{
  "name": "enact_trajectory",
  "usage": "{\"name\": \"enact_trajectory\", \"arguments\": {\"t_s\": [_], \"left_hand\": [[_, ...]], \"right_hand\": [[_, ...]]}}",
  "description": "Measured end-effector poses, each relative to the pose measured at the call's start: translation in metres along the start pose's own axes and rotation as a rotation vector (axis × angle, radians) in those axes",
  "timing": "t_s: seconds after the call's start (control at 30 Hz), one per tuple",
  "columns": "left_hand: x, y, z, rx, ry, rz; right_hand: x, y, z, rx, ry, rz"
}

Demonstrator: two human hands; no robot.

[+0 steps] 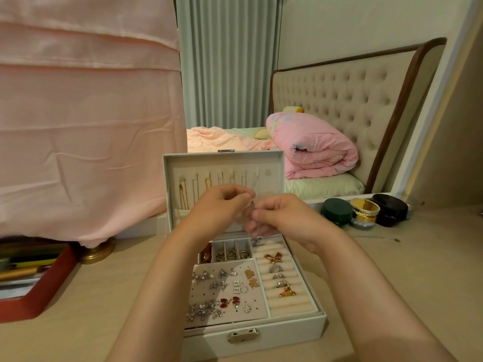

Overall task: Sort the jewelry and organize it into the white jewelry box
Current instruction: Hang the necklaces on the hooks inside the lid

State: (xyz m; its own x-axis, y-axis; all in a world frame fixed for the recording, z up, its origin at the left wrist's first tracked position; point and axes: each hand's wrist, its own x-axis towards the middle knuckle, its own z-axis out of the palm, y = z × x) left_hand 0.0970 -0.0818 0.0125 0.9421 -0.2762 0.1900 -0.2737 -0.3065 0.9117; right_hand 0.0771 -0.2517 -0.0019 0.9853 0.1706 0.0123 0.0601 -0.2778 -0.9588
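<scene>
Silvery piece pinched above open white jewelry box.

The white jewelry box is walled off on its far side by the upright lid, and the space above is filled by the left hand and right hand, pinched together on a small jewelry piece. Tabletop is left on the right up to three far jars; the left is hemmed by a red tray.

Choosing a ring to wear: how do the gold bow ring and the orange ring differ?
The gold bow ring sits further back; the orange ring sits nearer the front. The gold bow ring looks wider than the orange ring. Both are tucked in the ring rolls.
</scene>
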Motion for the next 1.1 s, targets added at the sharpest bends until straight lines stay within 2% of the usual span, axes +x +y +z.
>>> {"name": "enact_trajectory", "arguments": {"t_s": [0.1, 0.3, 0.4, 0.57, 0.73, 0.83, 1.0, 1.1], "left_hand": [[0.003, -0.004, 0.000, -0.008, 0.014, -0.043], [-0.002, 0.000, 0.016, -0.085, -0.244, -0.144], [-0.003, -0.002, 0.015, -0.043, -0.275, -0.158], [-0.005, 0.003, 0.006, -0.070, -0.205, -0.113], [-0.005, 0.004, 0.004, -0.065, -0.060, 0.013], [-0.004, 0.003, 0.005, -0.110, -0.017, 0.054], [0.000, -0.001, 0.001, -0.087, 0.054, 0.088], [0.004, -0.010, -0.001, 0.089, 0.122, 0.071]], "right_hand": [[-0.001, -0.007, -0.006, 0.001, 0.031, -0.020], [-0.001, -0.017, -0.012, 0.016, 0.183, -0.168], [0.001, -0.016, -0.015, -0.025, 0.237, -0.181], [-0.001, -0.014, -0.018, -0.122, 0.220, -0.106], [-0.004, -0.010, -0.015, -0.143, -0.073, 0.019], [-0.003, -0.007, -0.013, -0.084, -0.136, -0.009], [0.001, -0.004, -0.013, 0.007, -0.031, -0.034], [0.000, -0.012, -0.014, 0.034, 0.080, -0.101]]}}
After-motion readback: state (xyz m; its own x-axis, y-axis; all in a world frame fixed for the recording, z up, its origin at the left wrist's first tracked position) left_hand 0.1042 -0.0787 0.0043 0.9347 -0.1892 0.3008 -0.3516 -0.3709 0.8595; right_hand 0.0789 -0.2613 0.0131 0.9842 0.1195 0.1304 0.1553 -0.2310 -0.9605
